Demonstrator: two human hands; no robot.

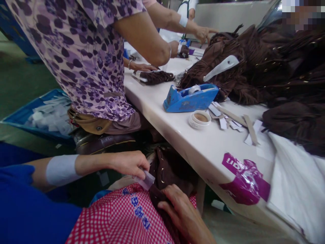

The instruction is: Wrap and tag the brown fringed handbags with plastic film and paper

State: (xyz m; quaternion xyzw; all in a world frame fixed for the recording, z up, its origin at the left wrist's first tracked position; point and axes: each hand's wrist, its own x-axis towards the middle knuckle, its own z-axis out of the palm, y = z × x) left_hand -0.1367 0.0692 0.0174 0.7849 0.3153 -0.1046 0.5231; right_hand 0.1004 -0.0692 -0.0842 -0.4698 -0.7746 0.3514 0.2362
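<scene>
Left hand (135, 165) pinches clear strip (147, 180), long axis crosswise, pointing right from fingertips; my right hand (179, 207) grips brown strap (155, 194).

Dim underside, brighter tabletop, glare on purple plastic (243, 179), slight blur.

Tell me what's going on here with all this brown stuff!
The person's left hand pinches a see-through strip, and the right hand holds part of what looks like a brown bag, down beside the table. On the table are a blue tape holder, a small round tub and a big brown pile. Another person's hand reaches to the pile.
</scene>
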